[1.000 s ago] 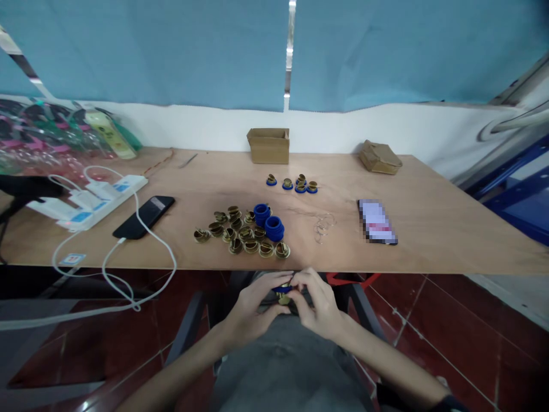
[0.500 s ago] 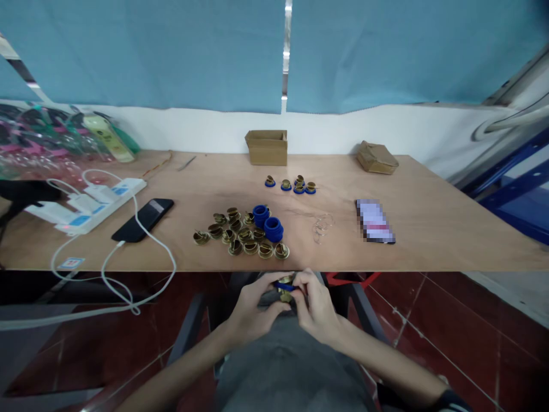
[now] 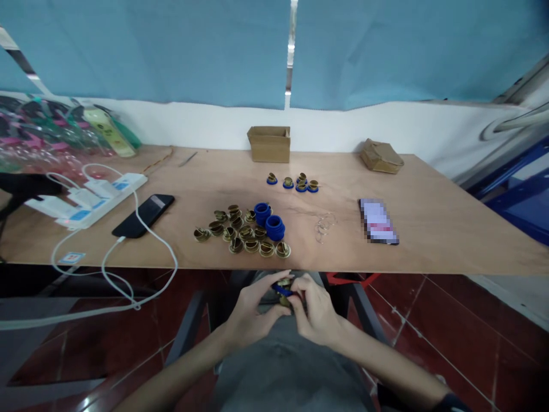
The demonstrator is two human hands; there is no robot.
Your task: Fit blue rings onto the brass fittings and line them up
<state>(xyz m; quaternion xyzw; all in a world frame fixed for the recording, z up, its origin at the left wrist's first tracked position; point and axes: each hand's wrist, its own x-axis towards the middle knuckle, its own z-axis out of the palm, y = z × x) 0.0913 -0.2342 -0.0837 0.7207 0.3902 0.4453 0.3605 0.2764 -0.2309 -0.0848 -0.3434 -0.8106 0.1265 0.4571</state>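
Note:
Over my lap, just below the table's front edge, my left hand (image 3: 253, 309) grips a round brass fitting (image 3: 285, 301) between thumb and fingers. A blue ring (image 3: 282, 289) sits around the fitting. My right hand (image 3: 316, 308) pinches the ring and fitting from the other side, its fingertips bent over them. My fingers partly hide both parts. On the table ahead lie several loose brass fittings (image 3: 251, 245), each a cup with a flap inside. Two stacks of blue rings (image 3: 275, 229) stand beside them. Farther back are several fittings with blue rings (image 3: 288, 183) around their bases.
Thin wire loops (image 3: 325, 226) and a phone (image 3: 379, 222) lie to the right. An open cardboard box (image 3: 270, 149) and a brown package (image 3: 381, 156) stand at the back. Leftward are a power strip (image 3: 103, 200), a black phone (image 3: 143, 217), white cables and clear bottles (image 3: 55, 149).
The fitting and its blue ring have tilted slightly between my hands, and my right fingers have shifted on the ring. The whole view has moved a little.

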